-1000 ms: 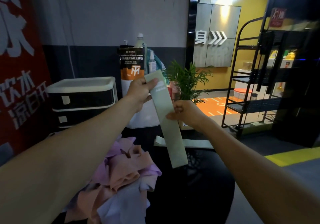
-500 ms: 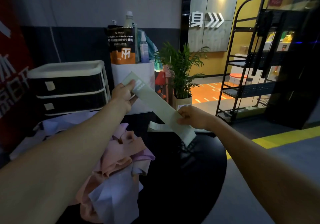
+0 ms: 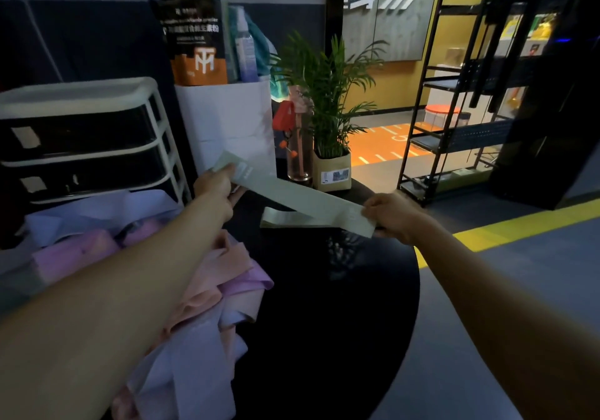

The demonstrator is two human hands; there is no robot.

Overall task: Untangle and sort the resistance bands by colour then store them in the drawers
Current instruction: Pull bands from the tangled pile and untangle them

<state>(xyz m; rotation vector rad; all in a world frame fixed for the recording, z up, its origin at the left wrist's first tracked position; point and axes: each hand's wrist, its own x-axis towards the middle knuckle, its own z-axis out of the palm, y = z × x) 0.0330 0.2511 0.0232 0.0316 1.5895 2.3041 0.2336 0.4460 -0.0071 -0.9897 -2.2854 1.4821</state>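
Note:
A pale green resistance band point(image 3: 292, 195) stretches flat between both hands, low over the round black table point(image 3: 324, 306). My left hand point(image 3: 216, 184) pinches its far left end. My right hand point(image 3: 391, 215) pinches its near right end. Just beneath it, a second pale green band point(image 3: 285, 219) lies flat on the table. A tangled heap of pink, peach and lilac bands point(image 3: 207, 296) covers the table's left side under my left forearm. The white-framed drawer unit point(image 3: 81, 140) with dark drawers stands at the back left, all drawers shut.
Behind the bands stand a white box point(image 3: 227, 124) holding a black-and-orange bag and bottles, a pink bottle point(image 3: 298, 147) and a potted palm point(image 3: 328, 111). A black metal rack point(image 3: 454, 101) is off to the right, past a yellow floor line point(image 3: 519, 225).
The green band swung from nearly upright to almost level and dropped toward the table. My right hand slid to its lower end and moved right. The camera tilted down.

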